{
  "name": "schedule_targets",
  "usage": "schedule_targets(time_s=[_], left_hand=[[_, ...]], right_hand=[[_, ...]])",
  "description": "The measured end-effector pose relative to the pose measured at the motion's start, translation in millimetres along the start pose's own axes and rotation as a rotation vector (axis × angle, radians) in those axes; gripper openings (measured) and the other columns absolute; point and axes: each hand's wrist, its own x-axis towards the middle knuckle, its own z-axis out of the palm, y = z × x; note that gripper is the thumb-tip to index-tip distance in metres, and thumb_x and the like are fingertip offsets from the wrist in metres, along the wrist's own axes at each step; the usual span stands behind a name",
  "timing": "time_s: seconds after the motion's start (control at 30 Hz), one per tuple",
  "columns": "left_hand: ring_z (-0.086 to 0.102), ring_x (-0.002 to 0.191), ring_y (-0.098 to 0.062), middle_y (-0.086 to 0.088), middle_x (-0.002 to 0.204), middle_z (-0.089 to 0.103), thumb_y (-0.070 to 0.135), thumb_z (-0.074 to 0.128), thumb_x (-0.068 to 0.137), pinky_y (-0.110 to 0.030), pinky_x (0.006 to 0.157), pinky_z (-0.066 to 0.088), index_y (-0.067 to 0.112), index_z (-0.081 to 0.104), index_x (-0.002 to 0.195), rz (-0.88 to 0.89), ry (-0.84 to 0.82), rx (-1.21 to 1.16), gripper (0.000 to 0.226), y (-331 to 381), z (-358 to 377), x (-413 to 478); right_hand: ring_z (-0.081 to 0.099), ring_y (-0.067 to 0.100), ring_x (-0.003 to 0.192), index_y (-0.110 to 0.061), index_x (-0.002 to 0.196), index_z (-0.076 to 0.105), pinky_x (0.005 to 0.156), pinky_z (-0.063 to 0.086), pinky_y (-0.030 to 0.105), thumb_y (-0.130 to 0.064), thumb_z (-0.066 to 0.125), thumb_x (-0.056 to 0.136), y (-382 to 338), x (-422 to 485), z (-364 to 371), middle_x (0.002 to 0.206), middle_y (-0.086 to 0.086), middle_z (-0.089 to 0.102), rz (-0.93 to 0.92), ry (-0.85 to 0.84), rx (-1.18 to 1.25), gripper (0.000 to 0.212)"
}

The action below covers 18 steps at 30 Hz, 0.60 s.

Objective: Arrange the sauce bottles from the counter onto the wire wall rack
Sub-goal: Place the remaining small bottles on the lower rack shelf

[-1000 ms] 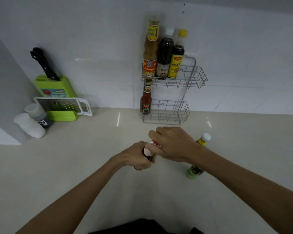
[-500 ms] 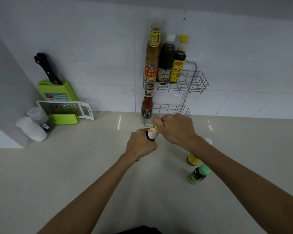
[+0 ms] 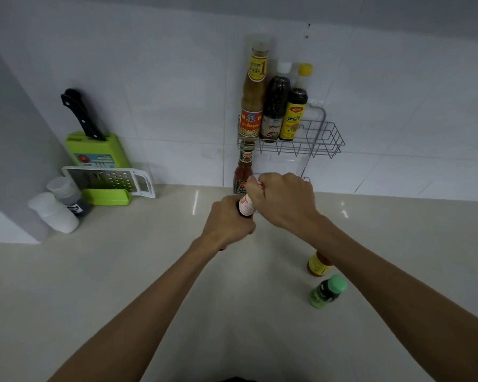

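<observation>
- Both hands meet just in front of the wire wall rack [image 3: 326, 139], which hangs on the white tiled wall at the far side of the counter [image 3: 122, 285].
- The left hand [image 3: 228, 220] is closed around the lower body of a dark sauce bottle [image 3: 246, 206] with a pale neck label, held above the counter and tilted.
- The right hand [image 3: 283, 198] is curled over the top of the same bottle, its fingers closed on the cap end; the cap itself is hidden.
- The upper basket of the rack holds three upright bottles side by side at its left end: a tall tan bottle [image 3: 253, 106], a dark bottle with a white cap [image 3: 275, 106] and a dark bottle with a yellow cap [image 3: 295, 111]. The right part of that basket is bare wire.
- A small red bottle [image 3: 243, 175] stands in the left end of the lower basket, just beyond the hands.
- On the counter to the near right stand a yellow-labelled bottle [image 3: 318, 264], partly hidden by the right forearm, and a green-capped bottle [image 3: 327, 292] close beside it.
- At far left, a green knife block [image 3: 94, 150] with a black-handled knife [image 3: 82, 114], a white grater [image 3: 108, 179] and two pale shakers [image 3: 55, 210] sit against the wall.
</observation>
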Motion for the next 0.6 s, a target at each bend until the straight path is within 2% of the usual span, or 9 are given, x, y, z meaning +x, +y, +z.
schedule_targets(time_s=[0.1, 0.17, 0.23, 0.33, 0.4, 0.47, 0.53, 0.6], left_hand=[[0.067, 0.079, -0.021, -0.003, 0.087, 0.071, 0.016, 0.079, 0.067, -0.023, 0.064, 0.05, 0.018, 0.063, 0.088, -0.033, -0.118, -0.089, 0.026, -7, 1, 11], [0.069, 0.09, -0.022, -0.003, 0.095, 0.072, 0.022, 0.084, 0.067, -0.03, 0.079, 0.055, 0.019, 0.063, 0.1, -0.014, -0.284, -0.169, 0.038, -14, -3, 17], [0.066, 0.101, -0.019, -0.002, 0.107, 0.069, 0.016, 0.083, 0.072, -0.03, 0.088, 0.052, 0.02, 0.059, 0.113, 0.013, -0.428, -0.223, 0.047, -23, -7, 20], [0.062, 0.114, -0.017, -0.001, 0.118, 0.068, 0.013, 0.081, 0.074, -0.038, 0.101, 0.048, 0.018, 0.059, 0.124, 0.044, -0.458, -0.208, 0.055, -38, -7, 28], [0.061, 0.116, -0.015, 0.001, 0.119, 0.069, 0.015, 0.083, 0.072, -0.039, 0.103, 0.048, 0.021, 0.062, 0.122, 0.074, -0.426, -0.195, 0.055, -41, -4, 33], [0.059, 0.112, -0.009, 0.005, 0.119, 0.065, 0.014, 0.084, 0.072, -0.03, 0.096, 0.05, 0.027, 0.063, 0.114, 0.09, -0.379, -0.2, 0.049, -39, -2, 39], [0.056, 0.101, -0.003, 0.009, 0.109, 0.057, 0.012, 0.082, 0.074, -0.016, 0.084, 0.047, 0.032, 0.061, 0.106, 0.126, -0.35, -0.173, 0.043, -35, -2, 44], [0.057, 0.098, -0.006, 0.008, 0.106, 0.055, 0.014, 0.082, 0.074, -0.014, 0.081, 0.045, 0.027, 0.063, 0.11, 0.163, -0.334, -0.117, 0.043, -34, 2, 53]], right_hand=[[0.059, 0.025, 0.079, -0.023, 0.081, 0.049, 0.07, 0.048, 0.036, -0.059, 0.042, 0.09, -1, 4, 8, 0.081, 0.003, 0.063, 0.108, -0.164, 0.253, 0.038], [0.06, 0.027, 0.078, -0.023, 0.084, 0.046, 0.066, 0.047, 0.036, -0.057, 0.045, 0.09, 4, 11, 11, 0.08, 0.003, 0.061, 0.065, -0.184, 0.266, 0.034], [0.058, 0.028, 0.073, -0.023, 0.085, 0.042, 0.058, 0.039, 0.032, -0.051, 0.047, 0.091, 14, 17, 11, 0.075, 0.003, 0.056, 0.02, -0.209, 0.228, 0.029], [0.057, 0.026, 0.07, -0.026, 0.086, 0.037, 0.051, 0.034, 0.028, -0.047, 0.051, 0.092, 26, 21, 15, 0.074, 0.001, 0.055, 0.007, -0.248, 0.268, 0.027], [0.064, 0.024, 0.071, -0.025, 0.087, 0.039, 0.053, 0.045, 0.031, -0.057, 0.056, 0.086, 30, 20, 19, 0.077, -0.001, 0.062, 0.057, -0.252, 0.369, 0.036], [0.068, 0.018, 0.069, -0.026, 0.095, 0.046, 0.059, 0.055, 0.035, -0.07, 0.06, 0.074, 36, 20, 22, 0.079, -0.001, 0.069, 0.109, -0.248, 0.392, 0.05], [0.069, 0.01, 0.064, -0.028, 0.105, 0.054, 0.062, 0.058, 0.033, -0.066, 0.068, 0.072, 44, 20, 26, 0.083, -0.004, 0.073, 0.104, -0.321, 0.382, 0.051], [0.07, 0.005, 0.059, -0.03, 0.103, 0.059, 0.062, 0.061, 0.03, -0.052, 0.074, 0.078, 51, 18, 32, 0.082, -0.005, 0.075, 0.124, -0.37, 0.468, 0.037]])
